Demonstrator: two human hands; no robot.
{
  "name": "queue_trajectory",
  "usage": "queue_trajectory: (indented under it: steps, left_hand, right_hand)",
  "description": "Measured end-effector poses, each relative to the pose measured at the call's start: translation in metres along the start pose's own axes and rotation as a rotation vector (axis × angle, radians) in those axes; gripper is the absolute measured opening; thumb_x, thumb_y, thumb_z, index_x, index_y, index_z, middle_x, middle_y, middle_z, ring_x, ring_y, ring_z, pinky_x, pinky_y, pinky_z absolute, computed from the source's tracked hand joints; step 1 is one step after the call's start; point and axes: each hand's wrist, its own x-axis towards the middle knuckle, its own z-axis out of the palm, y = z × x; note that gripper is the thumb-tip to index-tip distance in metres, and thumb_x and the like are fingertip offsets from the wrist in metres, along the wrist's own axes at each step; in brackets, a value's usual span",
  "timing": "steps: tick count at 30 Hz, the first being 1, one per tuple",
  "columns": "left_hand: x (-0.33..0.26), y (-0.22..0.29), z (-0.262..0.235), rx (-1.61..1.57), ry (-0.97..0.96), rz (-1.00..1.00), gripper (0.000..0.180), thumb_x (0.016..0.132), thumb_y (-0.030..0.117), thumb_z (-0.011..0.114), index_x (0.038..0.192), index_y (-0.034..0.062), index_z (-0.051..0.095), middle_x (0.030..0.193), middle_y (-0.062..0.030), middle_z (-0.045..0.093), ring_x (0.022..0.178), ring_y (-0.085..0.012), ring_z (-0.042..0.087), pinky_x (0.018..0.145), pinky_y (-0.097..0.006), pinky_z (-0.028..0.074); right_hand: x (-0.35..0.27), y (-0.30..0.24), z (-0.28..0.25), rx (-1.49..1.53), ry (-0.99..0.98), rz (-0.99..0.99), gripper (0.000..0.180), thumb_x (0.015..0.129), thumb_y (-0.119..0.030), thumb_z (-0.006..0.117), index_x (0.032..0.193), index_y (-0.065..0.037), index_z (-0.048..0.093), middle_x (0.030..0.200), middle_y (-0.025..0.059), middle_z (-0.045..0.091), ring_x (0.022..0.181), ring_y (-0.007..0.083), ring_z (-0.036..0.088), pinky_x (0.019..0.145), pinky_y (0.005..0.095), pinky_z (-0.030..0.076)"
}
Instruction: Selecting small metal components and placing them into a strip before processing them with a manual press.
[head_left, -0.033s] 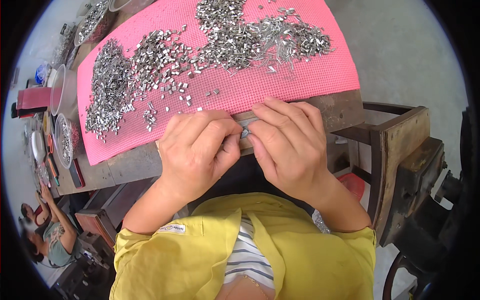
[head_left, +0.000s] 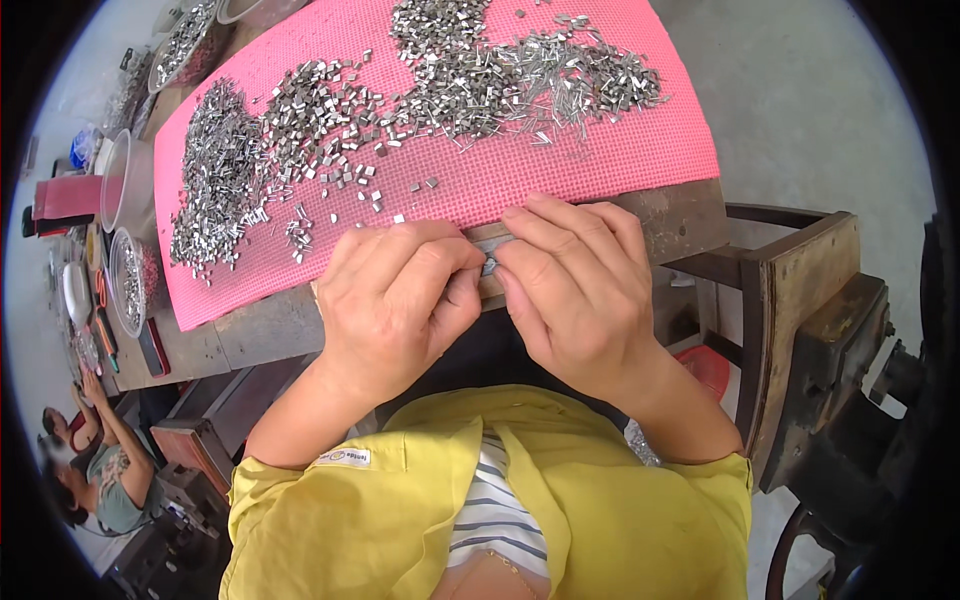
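Observation:
My left hand [head_left: 395, 300] and my right hand [head_left: 585, 290] meet fingertip to fingertip at the near edge of a pink mat [head_left: 610, 165]. Together they pinch a small shiny metal piece [head_left: 489, 265], mostly hidden by the fingers. Heaps of small silver metal clips [head_left: 215, 170] cover the mat's left side. More clips mixed with thin pins [head_left: 520, 80] lie at its far middle. A few loose clips [head_left: 375, 195] are scattered just beyond my left hand.
The mat lies on a worn wooden bench [head_left: 260, 330]. Clear tubs and a bowl of metal parts [head_left: 128, 280] stand along its left end. A heavy wooden and metal stand [head_left: 810, 300] is at my right. Two other people [head_left: 90, 470] sit at lower left.

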Motion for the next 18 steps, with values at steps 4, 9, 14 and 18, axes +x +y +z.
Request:
queue_trajectory:
  steps: [4,9,14,18]
  left_hand:
    - [-0.001,0.002,0.001,0.076,0.014,0.058,0.019,0.072,0.007,0.077,0.089,0.0121,0.069,0.090,0.0007,0.070,0.076,-0.0170,0.067,0.068,-0.032,0.046]
    - [0.000,0.005,-0.007,0.126,-0.049,0.150,0.031,0.068,0.007,0.079,0.099,0.0087,0.076,0.100,-0.0057,0.074,0.079,-0.0200,0.068,0.067,-0.034,0.047]
    - [-0.013,-0.003,-0.008,0.166,-0.056,0.142,0.039,0.071,0.014,0.083,0.110,0.0104,0.078,0.106,-0.0069,0.074,0.084,-0.0206,0.068,0.070,-0.035,0.047]
    - [-0.020,-0.007,-0.005,0.124,-0.059,0.029,0.051,0.072,0.017,0.086,0.122,0.0139,0.077,0.098,-0.0003,0.072,0.085,-0.0184,0.067,0.073,-0.034,0.045]
  right_hand:
    - [0.001,0.000,0.001,-0.030,-0.002,-0.021,0.019,0.082,-0.009,0.069,0.099,0.000,0.068,0.106,0.0147,0.072,0.101,0.0291,0.070,0.087,0.0452,0.051]
    - [0.001,0.003,-0.001,-0.060,-0.029,-0.128,0.019,0.083,-0.011,0.067,0.097,0.002,0.070,0.108,0.0181,0.072,0.098,0.0306,0.070,0.086,0.0440,0.053]
    - [-0.001,0.008,-0.015,-0.060,-0.152,-0.118,0.039,0.083,-0.012,0.075,0.119,0.001,0.071,0.128,0.0175,0.069,0.105,0.0315,0.070,0.090,0.0459,0.051]
    - [-0.005,0.005,-0.020,0.021,-0.206,0.036,0.050,0.086,-0.021,0.076,0.131,-0.001,0.067,0.139,0.0167,0.065,0.117,0.0336,0.064,0.098,0.0463,0.047]
